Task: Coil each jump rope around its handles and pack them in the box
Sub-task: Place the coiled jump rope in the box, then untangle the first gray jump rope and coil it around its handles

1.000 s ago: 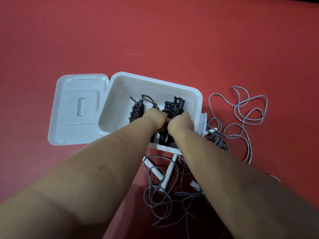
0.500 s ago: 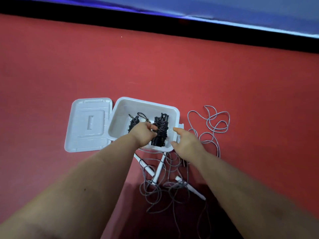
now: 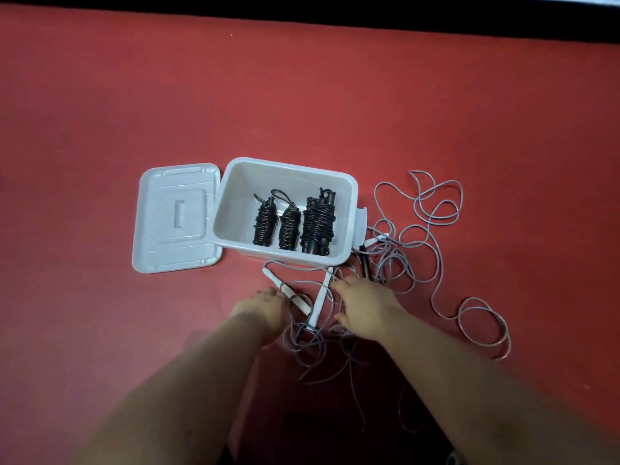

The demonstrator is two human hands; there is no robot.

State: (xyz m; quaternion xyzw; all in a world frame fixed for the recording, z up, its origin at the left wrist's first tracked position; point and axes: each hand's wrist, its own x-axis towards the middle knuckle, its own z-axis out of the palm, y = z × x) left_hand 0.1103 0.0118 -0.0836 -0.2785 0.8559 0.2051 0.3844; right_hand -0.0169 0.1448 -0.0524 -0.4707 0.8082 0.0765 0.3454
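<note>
A white plastic box [image 3: 235,182] stands open on the red floor. Inside it lie three black jump ropes coiled round their handles: one on the left [image 3: 265,223], one in the middle [image 3: 289,229], a larger one on the right [image 3: 317,223]. In front of the box lies a tangle of grey rope [image 3: 419,229] with white handles [image 3: 320,297]. My left hand [image 3: 261,305] rests beside a white handle [image 3: 295,298], fingers relaxed. My right hand [image 3: 364,307] lies over the grey tangle with straight fingers, holding nothing that I can see.
The box's white lid [image 3: 176,218] lies flat on the floor, touching the box's left side. Grey rope loops spread right to about [image 3: 483,323]. A dark handle [image 3: 365,263] lies by the box's right corner. A dark band [image 3: 302,8] borders the far edge of the floor.
Both hands have come out of the box and moved down to the grey tangle in front of it. The black coiled ropes stay in the box. The camera has pulled back.
</note>
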